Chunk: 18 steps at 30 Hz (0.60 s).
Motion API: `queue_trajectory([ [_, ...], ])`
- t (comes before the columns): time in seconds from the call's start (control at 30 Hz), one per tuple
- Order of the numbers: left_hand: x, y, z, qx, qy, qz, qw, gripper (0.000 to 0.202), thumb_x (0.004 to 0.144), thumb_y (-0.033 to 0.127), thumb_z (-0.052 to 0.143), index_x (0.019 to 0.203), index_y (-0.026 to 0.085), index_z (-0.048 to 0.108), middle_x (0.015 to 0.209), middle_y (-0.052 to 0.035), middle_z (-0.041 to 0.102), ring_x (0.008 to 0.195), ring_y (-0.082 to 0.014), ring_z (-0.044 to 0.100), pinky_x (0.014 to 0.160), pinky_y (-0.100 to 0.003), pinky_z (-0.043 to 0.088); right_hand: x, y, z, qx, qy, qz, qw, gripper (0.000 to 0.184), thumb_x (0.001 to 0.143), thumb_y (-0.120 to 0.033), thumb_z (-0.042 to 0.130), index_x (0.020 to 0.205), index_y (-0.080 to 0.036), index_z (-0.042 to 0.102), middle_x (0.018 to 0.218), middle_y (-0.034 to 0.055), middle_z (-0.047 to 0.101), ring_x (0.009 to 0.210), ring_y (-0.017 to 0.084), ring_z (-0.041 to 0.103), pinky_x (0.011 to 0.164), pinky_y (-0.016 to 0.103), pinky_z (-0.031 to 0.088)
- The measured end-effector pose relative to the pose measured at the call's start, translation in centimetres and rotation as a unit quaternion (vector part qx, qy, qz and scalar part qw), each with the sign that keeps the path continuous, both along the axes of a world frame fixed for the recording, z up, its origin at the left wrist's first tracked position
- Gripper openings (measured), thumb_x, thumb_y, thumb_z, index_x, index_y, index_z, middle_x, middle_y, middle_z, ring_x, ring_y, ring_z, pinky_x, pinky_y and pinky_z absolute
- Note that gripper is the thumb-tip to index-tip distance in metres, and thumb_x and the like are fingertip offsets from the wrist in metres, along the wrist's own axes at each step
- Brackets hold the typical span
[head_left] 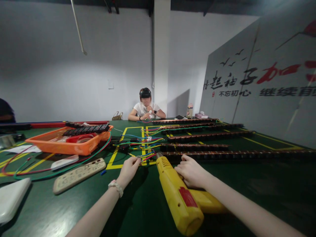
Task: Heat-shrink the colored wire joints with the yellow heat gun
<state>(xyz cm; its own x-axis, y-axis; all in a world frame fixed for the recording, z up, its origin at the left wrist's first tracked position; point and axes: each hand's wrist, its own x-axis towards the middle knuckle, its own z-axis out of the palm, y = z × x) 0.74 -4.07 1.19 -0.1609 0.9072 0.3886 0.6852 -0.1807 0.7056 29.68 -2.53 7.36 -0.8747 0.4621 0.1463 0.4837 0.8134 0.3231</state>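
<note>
My right hand (191,171) is closed around the yellow heat gun (176,194), whose metal nozzle points at the coloured wires (145,155) at the near end of a long dark strip (222,154). My left hand (129,169) pinches those wires between its fingertips, close to the nozzle. A bead bracelet sits on my left wrist. Several more long dark strips (197,135) with red, blue and green leads lie side by side beyond, over yellow tape lines on the green table (148,210).
An orange basket (61,143) with black parts and red pieces stands at the left. Beige power strip covers (79,174), a white casing (11,199) and loose red and green wires lie near it. A person sits at the table's far end.
</note>
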Motion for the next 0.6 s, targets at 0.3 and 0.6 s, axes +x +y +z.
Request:
queue_trajectory([
  [0.3,0.25,-0.47,0.14,0.049,0.047,0.078,0.995,0.014,0.081,0.033,0.048,0.084,0.021,0.053,0.09,-0.0042,0.057,0.082,-0.0192,0.057,0.072,-0.03,0.044,-0.11,-0.13,0.23,-0.013,-0.001,-0.007,1.0,0.012,0.069,-0.012,0.051,0.075,-0.015,0.061,0.077,0.0066,0.07,0.07,0.018,0.059,0.081,0.035,0.026],
  [0.6,0.07,-0.47,0.1,-0.009,0.072,0.098,0.993,0.015,0.082,0.033,0.049,0.088,0.02,0.054,0.092,-0.0062,0.064,0.089,-0.0235,0.058,0.077,-0.034,0.041,-0.55,-0.43,0.56,-0.024,-0.005,-0.021,0.999,0.014,0.071,-0.012,0.049,0.076,-0.014,0.062,0.078,0.0085,0.07,0.071,0.019,0.061,0.08,0.035,0.027],
])
